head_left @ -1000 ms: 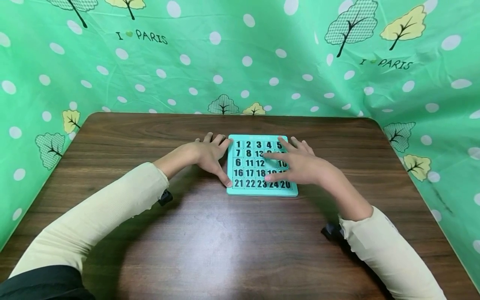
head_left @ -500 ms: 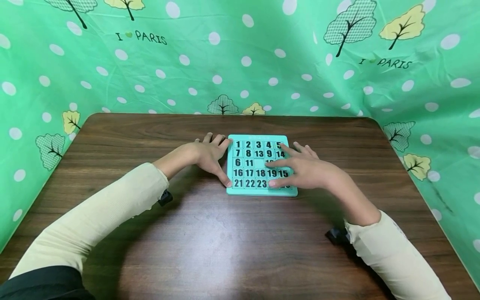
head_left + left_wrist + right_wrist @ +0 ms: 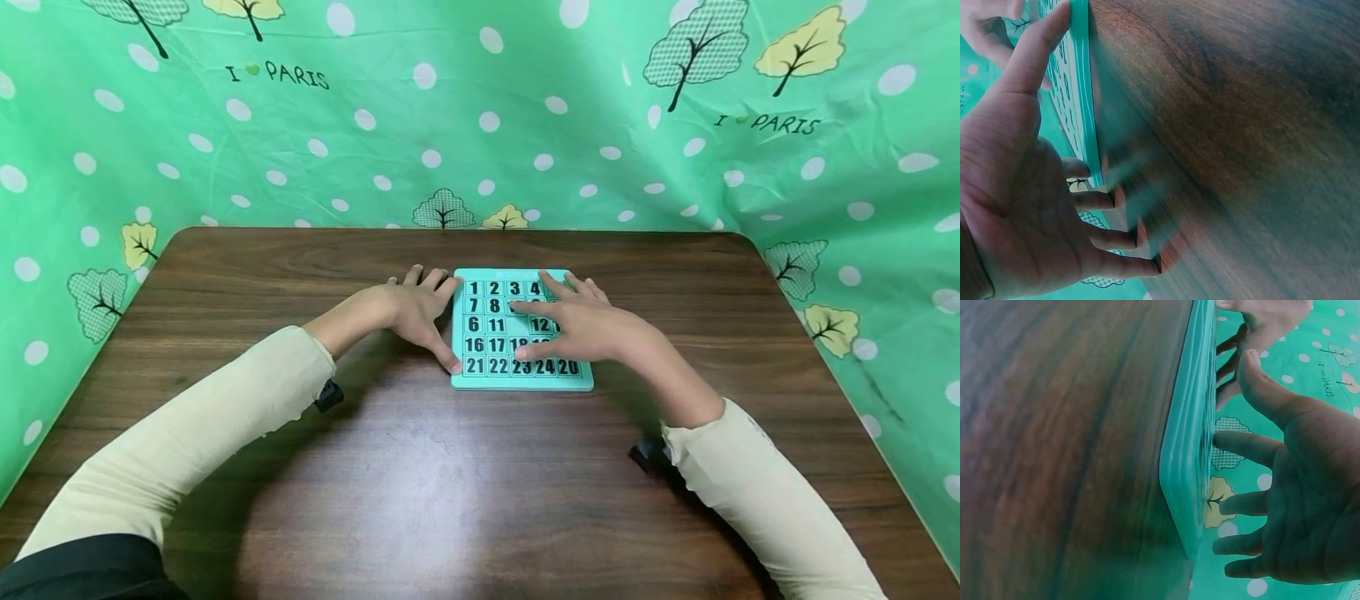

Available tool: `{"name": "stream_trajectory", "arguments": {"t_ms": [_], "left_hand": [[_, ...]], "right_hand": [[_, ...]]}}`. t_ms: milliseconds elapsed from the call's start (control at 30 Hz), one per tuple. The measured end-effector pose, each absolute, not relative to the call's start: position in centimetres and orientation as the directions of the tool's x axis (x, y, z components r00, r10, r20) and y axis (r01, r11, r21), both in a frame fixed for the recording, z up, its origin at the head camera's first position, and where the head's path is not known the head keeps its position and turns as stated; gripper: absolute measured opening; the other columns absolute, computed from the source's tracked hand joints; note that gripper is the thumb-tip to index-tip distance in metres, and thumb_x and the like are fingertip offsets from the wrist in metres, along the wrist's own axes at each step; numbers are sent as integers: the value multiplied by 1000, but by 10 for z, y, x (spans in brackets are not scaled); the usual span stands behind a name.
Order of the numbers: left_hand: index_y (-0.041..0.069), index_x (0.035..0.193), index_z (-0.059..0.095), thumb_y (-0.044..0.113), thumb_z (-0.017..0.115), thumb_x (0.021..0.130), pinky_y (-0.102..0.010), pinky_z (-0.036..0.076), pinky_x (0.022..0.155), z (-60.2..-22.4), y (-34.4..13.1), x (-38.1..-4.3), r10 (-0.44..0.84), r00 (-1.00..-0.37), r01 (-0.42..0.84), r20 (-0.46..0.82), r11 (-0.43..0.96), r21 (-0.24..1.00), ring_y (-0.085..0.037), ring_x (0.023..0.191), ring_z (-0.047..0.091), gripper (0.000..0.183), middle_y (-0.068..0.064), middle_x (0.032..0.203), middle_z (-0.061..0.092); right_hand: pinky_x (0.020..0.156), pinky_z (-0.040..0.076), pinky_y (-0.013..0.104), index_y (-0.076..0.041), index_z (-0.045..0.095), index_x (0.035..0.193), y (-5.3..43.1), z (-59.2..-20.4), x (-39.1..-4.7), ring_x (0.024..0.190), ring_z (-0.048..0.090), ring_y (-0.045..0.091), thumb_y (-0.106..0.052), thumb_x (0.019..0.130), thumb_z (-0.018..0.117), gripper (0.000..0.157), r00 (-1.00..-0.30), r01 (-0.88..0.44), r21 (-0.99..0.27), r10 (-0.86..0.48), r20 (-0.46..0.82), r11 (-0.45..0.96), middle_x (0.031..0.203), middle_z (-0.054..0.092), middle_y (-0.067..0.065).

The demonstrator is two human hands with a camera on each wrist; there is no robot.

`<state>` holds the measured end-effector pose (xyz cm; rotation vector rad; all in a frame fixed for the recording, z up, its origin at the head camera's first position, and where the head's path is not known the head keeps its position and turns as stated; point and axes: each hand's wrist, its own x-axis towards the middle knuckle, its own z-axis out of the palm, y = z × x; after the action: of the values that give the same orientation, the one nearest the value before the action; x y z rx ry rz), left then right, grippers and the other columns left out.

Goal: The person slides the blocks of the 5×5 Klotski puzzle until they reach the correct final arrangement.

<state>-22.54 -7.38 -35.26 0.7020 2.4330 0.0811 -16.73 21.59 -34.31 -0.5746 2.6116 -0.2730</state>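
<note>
A turquoise sliding number puzzle (image 3: 525, 384) lies flat on the table, its tiles printed with black numbers. There is a gap in the third row, between tiles 11 and 12. My left hand (image 3: 416, 312) is at the puzzle's left side with fingers spread, thumb at the lower left corner and index finger near the upper left one. Over the right half reaches my right hand (image 3: 592, 327), fingers spread, its index fingertip on the second row just right of tile 8. That hand covers several tiles. In the right wrist view, the index finger (image 3: 1247, 445) meets the puzzle's face.
The brown wooden table (image 3: 420, 483) extends around the puzzle on all sides. A green dotted cloth (image 3: 390, 100) with printed trees hangs behind and beside it. Dark wrist devices (image 3: 328, 395) sit under both cream sleeves (image 3: 225, 417).
Tile 12 has slid one place right, leaving the gap where it was. My right hand drew back rightward, then moved left and away from me to the second row. The left hand stays put.
</note>
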Motion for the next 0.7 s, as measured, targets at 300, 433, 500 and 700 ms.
{"name": "stream_trajectory", "arguments": {"t_ms": [300,433,500,700], "left_hand": [[20,183,-3,86,88,75,-82,9,136,-352,-74,-225,505,-681,468,-530,857,216,-56,175,-9,157,-14,192,-5],[20,183,-4,86,88,75,-82,9,136,-352,-75,-225,501,-678,465,-537,859,214,-55,175,-10,157,-14,192,-6],[20,183,-5,86,88,75,-82,8,136,-352,-75,-226,500,-677,465,-541,859,212,-55,175,-10,157,-14,192,-6],[19,183,-4,86,89,75,-83,8,136,-353,-75,-225,506,-676,465,-535,857,223,-56,175,-10,157,-15,192,-6]], "right_hand": [[135,5,83,-34,52,171,218,-343,-151,172,4,64,-71,102,72,80,-797,-371,-308,-471,-379,876,189,11,25],[135,3,82,-34,52,171,223,-344,-146,172,1,63,-70,102,73,80,-794,-361,-339,-477,-377,869,190,8,24],[135,2,83,-33,51,172,227,-342,-147,173,0,63,-70,102,73,82,-806,-346,-339,-462,-370,875,190,6,23],[134,0,84,-29,47,174,240,-337,-156,172,-1,64,-69,104,71,85,-845,-295,-295,-392,-364,909,190,1,26]]}}
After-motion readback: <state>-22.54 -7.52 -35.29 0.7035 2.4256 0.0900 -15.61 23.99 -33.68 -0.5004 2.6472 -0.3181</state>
